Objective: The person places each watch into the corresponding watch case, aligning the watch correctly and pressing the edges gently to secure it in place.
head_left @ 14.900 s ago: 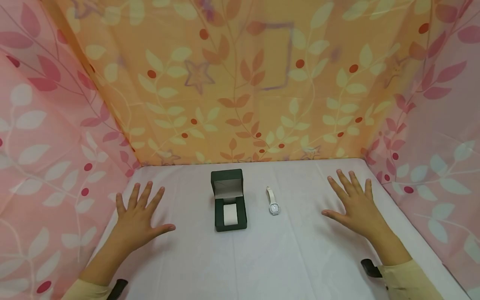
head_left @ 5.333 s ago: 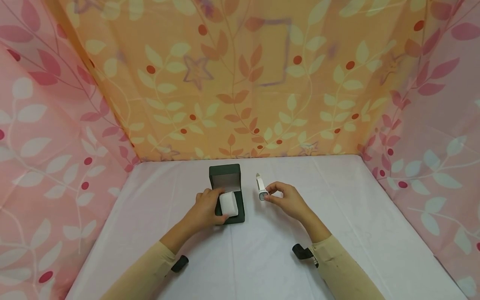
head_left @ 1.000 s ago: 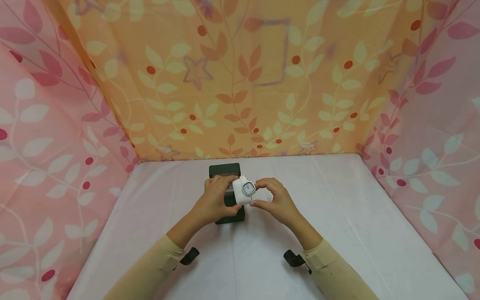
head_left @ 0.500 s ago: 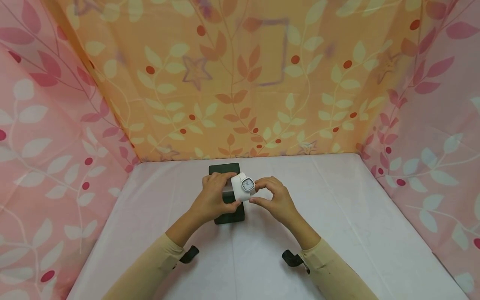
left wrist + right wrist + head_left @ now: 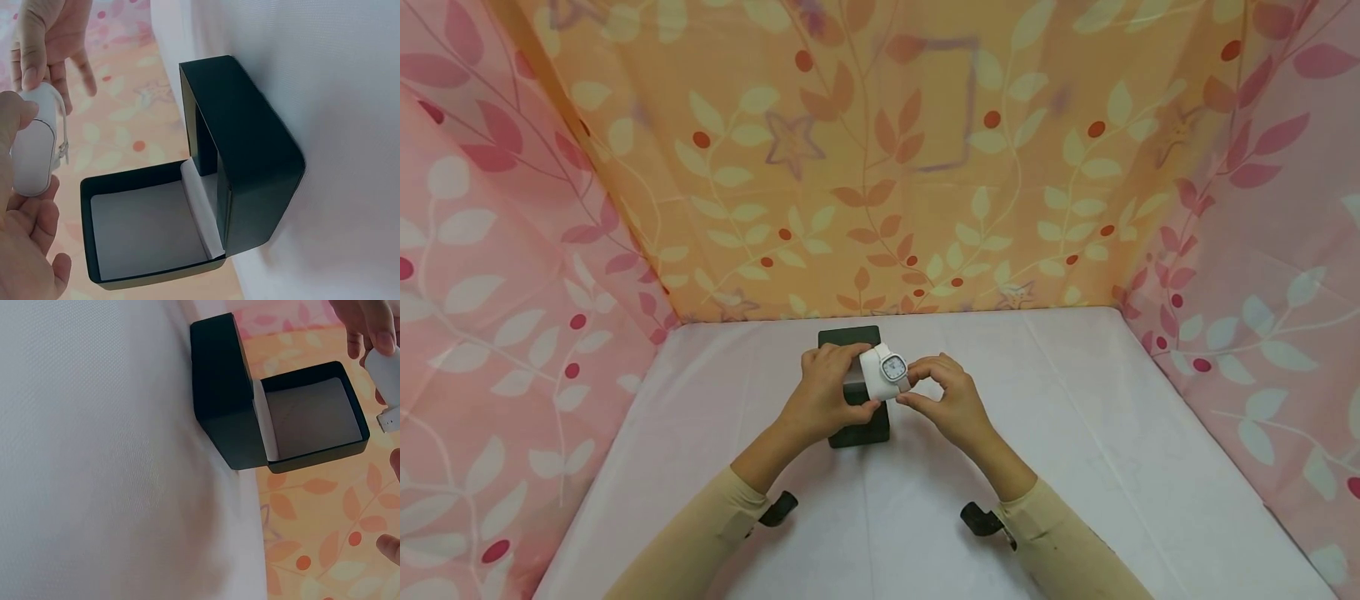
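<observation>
My left hand grips a white watch cushion between thumb and fingers, above an open dark green watch box. A white wristwatch with a squarish dial lies against the cushion, strap around it, face up. Thumb and forefinger of my right hand curl at the watch's right side, seeming to pinch its strap. In the left wrist view, the right thumb touches the cushion's end and a buckle shows. From the right wrist, a strap end sticks out below the cushion; most of the right hand is cut off.
The box's raised lid faces me, with a pale lining inside it. White cloth covers the table. A yellow leaf-patterned curtain hangs behind, pink ones at both sides. A black camera mount sits at each wrist.
Hands first lay spread apart, the watch on the table. My left hand lifted the cushion from the box and my right brought the watch to it. Lately both shifted slightly up and left.
</observation>
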`<act>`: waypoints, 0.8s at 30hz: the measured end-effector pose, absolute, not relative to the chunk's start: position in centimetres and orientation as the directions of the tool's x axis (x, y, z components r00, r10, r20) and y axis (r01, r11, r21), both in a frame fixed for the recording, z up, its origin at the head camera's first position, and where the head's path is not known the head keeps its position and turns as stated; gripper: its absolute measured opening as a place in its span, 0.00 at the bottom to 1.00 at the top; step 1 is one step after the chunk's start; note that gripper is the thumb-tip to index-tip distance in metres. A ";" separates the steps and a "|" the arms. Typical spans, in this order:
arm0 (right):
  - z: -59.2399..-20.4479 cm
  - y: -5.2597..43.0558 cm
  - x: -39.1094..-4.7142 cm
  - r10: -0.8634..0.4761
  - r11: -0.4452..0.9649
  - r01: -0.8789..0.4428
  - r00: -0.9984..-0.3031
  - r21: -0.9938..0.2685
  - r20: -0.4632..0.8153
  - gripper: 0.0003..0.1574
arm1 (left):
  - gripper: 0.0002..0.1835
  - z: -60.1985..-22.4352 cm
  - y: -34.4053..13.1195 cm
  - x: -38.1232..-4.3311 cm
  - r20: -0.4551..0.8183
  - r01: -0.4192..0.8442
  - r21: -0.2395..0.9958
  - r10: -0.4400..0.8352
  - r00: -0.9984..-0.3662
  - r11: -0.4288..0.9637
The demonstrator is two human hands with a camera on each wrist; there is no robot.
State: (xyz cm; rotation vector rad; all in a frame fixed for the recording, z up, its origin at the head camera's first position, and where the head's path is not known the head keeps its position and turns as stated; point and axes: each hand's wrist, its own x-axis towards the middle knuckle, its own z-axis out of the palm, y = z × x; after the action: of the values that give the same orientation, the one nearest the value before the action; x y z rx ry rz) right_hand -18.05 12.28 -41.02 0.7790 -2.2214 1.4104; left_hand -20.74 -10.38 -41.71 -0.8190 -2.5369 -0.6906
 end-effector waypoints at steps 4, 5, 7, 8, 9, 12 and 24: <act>-41.2 12.1 -18.1 -0.230 0.348 -0.646 -0.761 -0.680 0.606 0.15 | 0.45 -41.8 -10.5 -20.8 0.495 0.623 0.338 0.430 -0.755 0.706; -41.3 12.1 -18.2 -0.227 0.352 -0.647 -0.760 -0.677 0.609 0.15 | 0.45 -41.9 -10.6 -20.8 0.495 0.624 0.341 0.430 -0.755 0.703; -41.4 12.0 -18.2 -0.220 0.354 -0.651 -0.756 -0.672 0.617 0.15 | 0.45 -42.0 -10.7 -20.9 0.493 0.624 0.343 0.431 -0.756 0.702; -41.4 12.0 -18.2 -0.214 0.354 -0.647 -0.759 -0.675 0.615 0.15 | 0.46 -42.0 -10.7 -20.9 0.494 0.626 0.342 0.432 -0.754 0.701; -41.4 12.0 -18.3 -0.211 0.353 -0.647 -0.759 -0.676 0.617 0.15 | 0.46 -42.1 -10.8 -20.9 0.495 0.629 0.343 0.434 -0.752 0.698; -41.5 12.0 -18.3 -0.199 0.354 -0.638 -0.766 -0.684 0.612 0.15 | 0.47 -42.1 -10.8 -21.0 0.503 0.637 0.332 0.441 -0.743 0.695; -43.5 12.1 -19.3 -0.179 0.375 -0.640 -0.760 -0.670 0.625 0.14 | 0.46 -41.7 -10.9 -20.8 0.500 0.647 0.302 0.462 -0.733 0.700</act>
State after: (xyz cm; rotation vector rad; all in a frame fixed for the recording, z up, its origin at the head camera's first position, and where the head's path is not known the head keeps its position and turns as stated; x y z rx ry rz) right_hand -19.34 12.09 -43.49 0.7070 -2.1878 1.3633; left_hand -20.83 -10.90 -41.75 -0.8616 -2.5209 -0.6580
